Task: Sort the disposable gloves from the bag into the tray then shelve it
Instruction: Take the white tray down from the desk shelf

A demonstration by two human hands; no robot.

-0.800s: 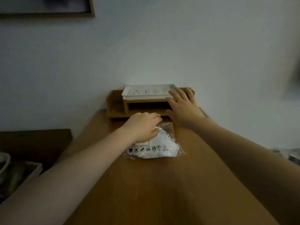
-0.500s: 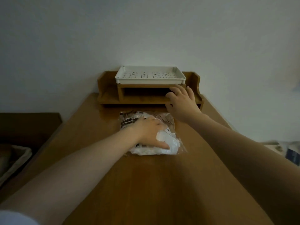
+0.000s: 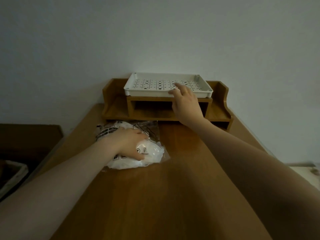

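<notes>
Hands on the bag and at the tray

Left hand (image 3: 129, 142) lies across the clear plastic bag (image 3: 152, 153) of white gloves (image 3: 121, 163), fingers curled over its top and thumb pressed into the near side, so it grips the bag against the wooden table (image 3: 173, 196). The bag sits on the table just in front of the wooden shelf (image 3: 114, 110), its far edge close to the shelf's base, printed symbols showing beside the thumb.

Right hand (image 3: 186, 101) reaches forward to the white tray (image 3: 138, 90), which rests on top of the shelf's middle box. Its fingers are spread and fairly straight over the tray's near rim, with the fingertips above the dotted floor; a ring shows on one finger. Whether they touch the tray cannot be told. A plain pale wall (image 3: 155, 32) rises behind the shelf
</notes>
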